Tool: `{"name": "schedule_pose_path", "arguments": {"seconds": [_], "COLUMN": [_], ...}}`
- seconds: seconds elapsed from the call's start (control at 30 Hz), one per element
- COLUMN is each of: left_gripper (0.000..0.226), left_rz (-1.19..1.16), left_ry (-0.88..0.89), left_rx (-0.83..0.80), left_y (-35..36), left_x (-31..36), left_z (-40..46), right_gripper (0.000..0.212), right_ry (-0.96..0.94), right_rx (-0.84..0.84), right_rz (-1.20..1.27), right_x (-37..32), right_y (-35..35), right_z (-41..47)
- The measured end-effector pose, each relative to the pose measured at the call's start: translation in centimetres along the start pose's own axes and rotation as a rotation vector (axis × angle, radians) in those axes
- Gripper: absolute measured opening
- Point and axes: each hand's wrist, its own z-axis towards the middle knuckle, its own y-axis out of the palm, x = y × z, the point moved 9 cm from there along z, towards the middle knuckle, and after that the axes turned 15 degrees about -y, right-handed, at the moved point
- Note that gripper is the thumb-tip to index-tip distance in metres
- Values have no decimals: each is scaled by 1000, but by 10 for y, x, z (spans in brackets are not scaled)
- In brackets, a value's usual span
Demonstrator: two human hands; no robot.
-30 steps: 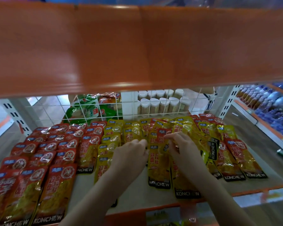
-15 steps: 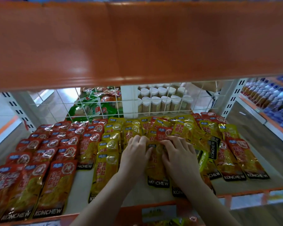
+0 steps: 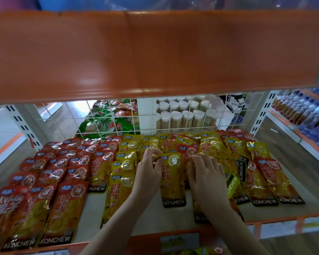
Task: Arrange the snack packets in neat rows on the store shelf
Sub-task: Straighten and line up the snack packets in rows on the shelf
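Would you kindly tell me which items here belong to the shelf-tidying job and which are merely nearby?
Job:
- yellow packet, pinched by left hand and right hand
- red packets
- jumbled yellow packets

Nearby:
- white-lidded jars
- green bags
- wire grid

Two hands (image 3: 175, 173) over one shelf (image 3: 92, 216); red snack packets (image 3: 66, 207) and yellow snack packets (image 3: 172, 179) overlap too much to count; about ten white-capped jars (image 3: 175, 119)

The right hand (image 3: 206, 176) covers most of a yellow packet (image 3: 201, 217) beneath it, leaving only its black bottom strip showing. The left-most red packet (image 3: 0, 214) runs off the frame's edge. The price label (image 3: 179, 241) on the shelf's front lip is too blurred to read.
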Motion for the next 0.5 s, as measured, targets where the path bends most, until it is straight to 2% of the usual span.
{"name": "schedule_pose_path", "arguments": {"seconds": [0.1,0.2,0.27,0.33,0.4,0.5], "left_gripper": [13,13,16,18,19,17], "left_rz": [-145,-253,-326,-360,-347,-231], "left_ry": [-94,-171,-210,-244,-280,-251], "left_rx": [-15,-25,-26,-31,-91,-136], "left_y": [-4,-12,-21,-30,-32,-36], "left_x": [-6,-8,-9,-9,-10,-5], "left_z": [5,10,14,18,22,27], "right_gripper": [40,43,50,51,39,30], "right_ry": [-165,-409,-497,-532,-528,-461], "right_rx": [93,14,-37,-41,8,95], "right_rz": [158,283,305,301,274,265], "right_x": [-15,-43,-55,-61,-62,-61], "right_y": [-15,-15,-11,-8,-10,-18], "right_z": [4,5,3,4,9,24]}}
